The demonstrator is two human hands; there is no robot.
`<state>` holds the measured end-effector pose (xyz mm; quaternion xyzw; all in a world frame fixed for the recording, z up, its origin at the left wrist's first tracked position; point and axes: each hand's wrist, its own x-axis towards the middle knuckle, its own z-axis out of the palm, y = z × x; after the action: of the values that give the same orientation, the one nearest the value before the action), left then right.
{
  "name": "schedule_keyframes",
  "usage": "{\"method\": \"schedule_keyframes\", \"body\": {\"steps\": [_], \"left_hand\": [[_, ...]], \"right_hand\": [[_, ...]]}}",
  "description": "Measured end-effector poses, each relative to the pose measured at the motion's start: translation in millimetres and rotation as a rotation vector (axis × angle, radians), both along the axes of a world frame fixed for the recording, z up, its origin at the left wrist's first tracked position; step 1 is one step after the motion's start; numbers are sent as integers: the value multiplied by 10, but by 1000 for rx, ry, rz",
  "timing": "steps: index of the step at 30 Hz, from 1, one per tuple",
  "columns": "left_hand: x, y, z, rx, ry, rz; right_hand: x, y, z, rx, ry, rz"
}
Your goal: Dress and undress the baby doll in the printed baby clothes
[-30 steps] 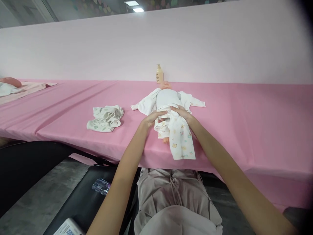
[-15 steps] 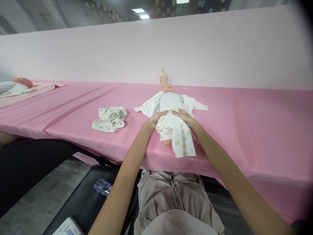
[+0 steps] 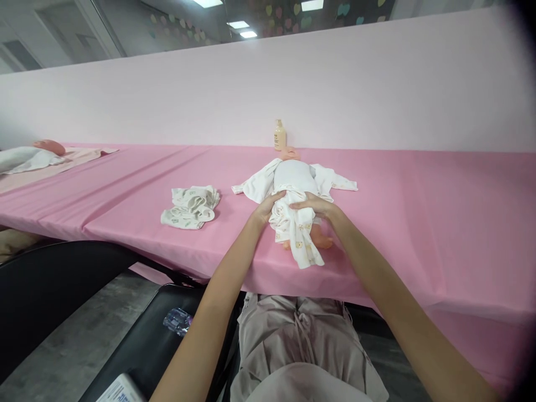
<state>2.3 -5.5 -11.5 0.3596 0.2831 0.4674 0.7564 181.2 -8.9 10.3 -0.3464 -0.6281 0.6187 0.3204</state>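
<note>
A baby doll [image 3: 295,174] lies on its back, head toward the wall, at the middle of the pink-covered table [image 3: 377,223]. Its open white shirt [image 3: 260,183] spreads out at both sides with the sleeves stretched wide. White baby pants [image 3: 298,222] with small printed figures lie bunched over the doll's hips and legs. At the left hip, my left hand [image 3: 270,205] grips the bunched pants. On the other side my right hand [image 3: 315,205] has closed on the pants, thumb toward the middle. The doll's bare foot [image 3: 321,239] shows below my right hand.
A folded white cloth [image 3: 191,207] lies left of the doll. Behind its head stands a cream pump bottle [image 3: 280,135]. Another doll [image 3: 49,147] lies at far left. A black chair [image 3: 138,329] stands left of my legs, with a clear plastic item [image 3: 177,321] on it.
My right hand has shifted the pants toward the left, and their loose leg now hangs nearer the middle. The doll's foot on the right has come into view.
</note>
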Motion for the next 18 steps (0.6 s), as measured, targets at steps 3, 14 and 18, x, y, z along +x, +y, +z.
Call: {"method": "schedule_keyframes", "body": {"steps": [3, 14, 18], "left_hand": [[19, 33, -31, 3, 3, -5], [-70, -49, 93, 5, 274, -178], [-53, -32, 34, -11, 120, -109]], "right_hand": [[-18, 21, -47, -77, 132, -150], [-105, 181, -204, -143, 263, -281], [-87, 165, -158, -105, 244, -182]]}}
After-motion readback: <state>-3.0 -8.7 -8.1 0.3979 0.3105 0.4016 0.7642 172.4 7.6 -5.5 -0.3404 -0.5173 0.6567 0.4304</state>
